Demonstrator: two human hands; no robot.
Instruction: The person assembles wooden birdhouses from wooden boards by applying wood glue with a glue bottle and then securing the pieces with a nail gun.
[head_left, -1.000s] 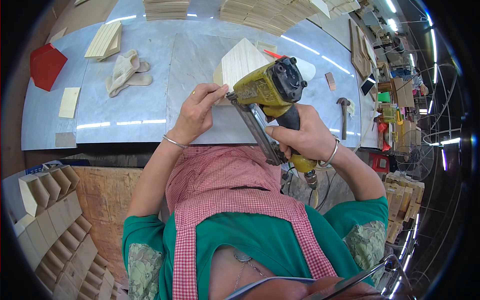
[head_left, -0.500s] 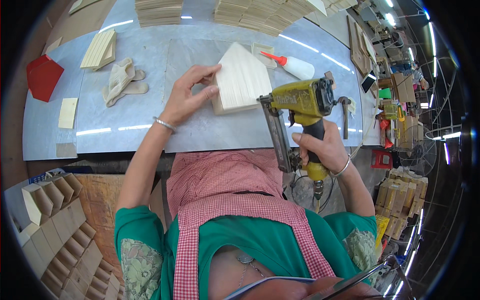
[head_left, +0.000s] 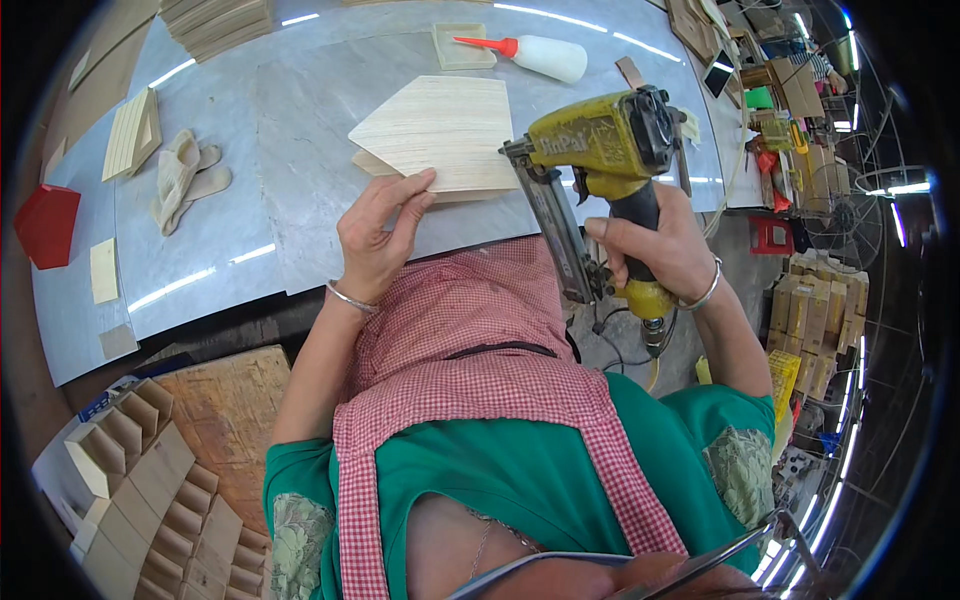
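A pale, house-shaped wooden box (head_left: 445, 130) lies on the table, its point toward the left and a five-sided panel uppermost. Along its near edge, my left hand (head_left: 385, 225) grips it between thumb and fingers. My right hand (head_left: 665, 240) is wrapped around the black grip of a yellow nail gun (head_left: 590, 140). The gun's nose is at the box's right edge; I cannot tell whether they touch. Beyond the box are a small wooden tray (head_left: 462, 55) and a white glue bottle (head_left: 550, 58) with a red nozzle, lying on its side.
Gloves (head_left: 182, 180), slatted wooden pieces (head_left: 130, 135) and a red five-sided piece (head_left: 48, 226) lie on the left. Wood strips are stacked (head_left: 215, 22) at the far side. Several wooden boxes (head_left: 150, 500) stand at lower left. An air hose hangs from the gun.
The box has turned so its point swings from the far side to the left. My left hand has moved to its near edge. The view has shifted; the nail gun stays in my right hand.
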